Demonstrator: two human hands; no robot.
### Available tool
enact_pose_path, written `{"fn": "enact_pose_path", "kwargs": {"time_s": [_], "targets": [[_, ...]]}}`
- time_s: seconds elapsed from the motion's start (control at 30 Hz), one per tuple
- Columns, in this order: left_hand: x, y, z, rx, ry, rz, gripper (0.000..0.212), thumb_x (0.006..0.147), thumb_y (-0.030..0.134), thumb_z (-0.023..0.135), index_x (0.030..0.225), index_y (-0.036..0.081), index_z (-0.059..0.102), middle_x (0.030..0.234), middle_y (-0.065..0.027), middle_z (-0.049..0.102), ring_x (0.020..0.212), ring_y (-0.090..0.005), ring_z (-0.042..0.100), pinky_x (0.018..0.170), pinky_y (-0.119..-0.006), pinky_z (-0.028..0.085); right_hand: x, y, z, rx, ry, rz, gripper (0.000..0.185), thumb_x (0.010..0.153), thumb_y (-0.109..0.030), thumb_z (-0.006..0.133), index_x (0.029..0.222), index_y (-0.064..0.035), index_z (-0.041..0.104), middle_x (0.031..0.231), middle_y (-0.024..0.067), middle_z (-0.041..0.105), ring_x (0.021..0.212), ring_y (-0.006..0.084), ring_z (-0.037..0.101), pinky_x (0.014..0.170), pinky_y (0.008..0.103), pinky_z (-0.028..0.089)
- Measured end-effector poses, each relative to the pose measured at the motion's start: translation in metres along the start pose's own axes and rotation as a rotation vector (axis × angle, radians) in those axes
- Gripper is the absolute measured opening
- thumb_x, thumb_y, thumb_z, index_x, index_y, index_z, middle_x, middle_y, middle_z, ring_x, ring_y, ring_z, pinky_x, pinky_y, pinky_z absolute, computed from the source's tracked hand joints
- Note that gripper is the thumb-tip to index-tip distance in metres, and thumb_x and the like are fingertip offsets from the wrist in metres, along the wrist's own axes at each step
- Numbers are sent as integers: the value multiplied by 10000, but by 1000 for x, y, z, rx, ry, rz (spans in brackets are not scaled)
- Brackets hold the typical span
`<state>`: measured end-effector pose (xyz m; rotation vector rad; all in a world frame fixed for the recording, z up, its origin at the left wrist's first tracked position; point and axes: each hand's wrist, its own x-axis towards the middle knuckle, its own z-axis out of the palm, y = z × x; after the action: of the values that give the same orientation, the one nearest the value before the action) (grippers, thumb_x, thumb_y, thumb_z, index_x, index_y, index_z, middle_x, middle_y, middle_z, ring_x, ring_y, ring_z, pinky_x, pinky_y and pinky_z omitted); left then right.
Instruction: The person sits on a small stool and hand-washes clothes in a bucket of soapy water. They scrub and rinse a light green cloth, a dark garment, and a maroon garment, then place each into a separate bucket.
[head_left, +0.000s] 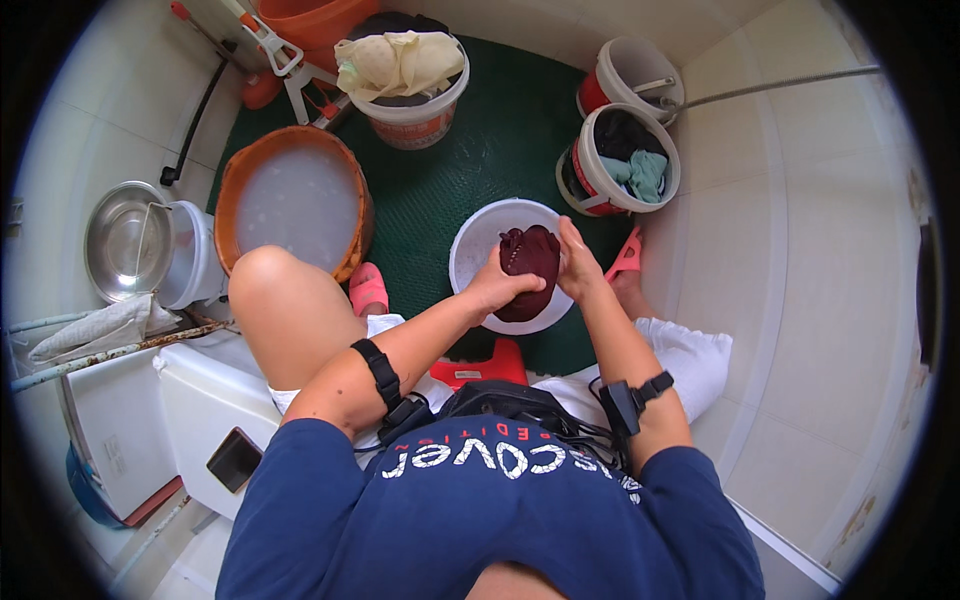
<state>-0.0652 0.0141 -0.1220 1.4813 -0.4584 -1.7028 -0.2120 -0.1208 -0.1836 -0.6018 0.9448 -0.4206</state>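
A dark maroon cloth garment (531, 262), bunched into a rounded bundle, is held over the round white bucket (474, 225). My left hand (504, 285) grips the bundle from its left side, with the thumb lying across the front of the cloth. On the right, my right hand (579, 262) is raised flat beside the bundle, overlapping the bucket's rim, its fingers extended. Its palm side faces the cloth; whether it touches the cloth is hard to see. The white bucket stands on the green textured floor mat (420, 210) between my feet.
An orange-brown tub (360, 217) of cloudy water stands left. Ahead is a bucket (412, 127) heaped with cream cloth. A bucket (581, 184) of dark and green cloth stands right, near another bucket (637, 56). A red stool (508, 360) is below me; a phone (234, 459) lies left.
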Motion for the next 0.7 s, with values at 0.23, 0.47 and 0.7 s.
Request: {"fn": "enact_pose_path", "kwargs": {"time_s": [0.23, 0.47, 0.7], "targets": [[-22, 15, -6, -693, -416, -293, 751, 801, 460, 730, 1400, 121, 428, 1351, -116, 536, 1214, -256, 546, 1020, -484, 448, -42, -2, 22, 371, -172, -115, 781, 754, -695, 627, 1321, -165, 542, 1220, 154, 634, 1172, 364, 582, 1001, 546, 480], [-40, 30, -3, -519, -458, -118, 932, 741, 390, 834, 1459, 121, 304, 1365, -88, 492, 1232, -249, 517, 1009, -462, 463, -38, -39, 35, 260, -281, 11, 384, 860, -491, 674, 981, -131, 621, 925, 81, 694, 887, 255, 676, 800, 434, 569], [-23, 7, 7, -80, -222, 179, 1126, 627, 382, 906, 1442, 17, 221, 1366, -136, 434, 1293, -241, 428, 1113, -369, 330, -31, -53, 58, -338, -109, 156, 362, 858, -407, 750, 919, -78, 611, 794, 29, 626, 693, 142, 631, 652, 307, 542]]}}
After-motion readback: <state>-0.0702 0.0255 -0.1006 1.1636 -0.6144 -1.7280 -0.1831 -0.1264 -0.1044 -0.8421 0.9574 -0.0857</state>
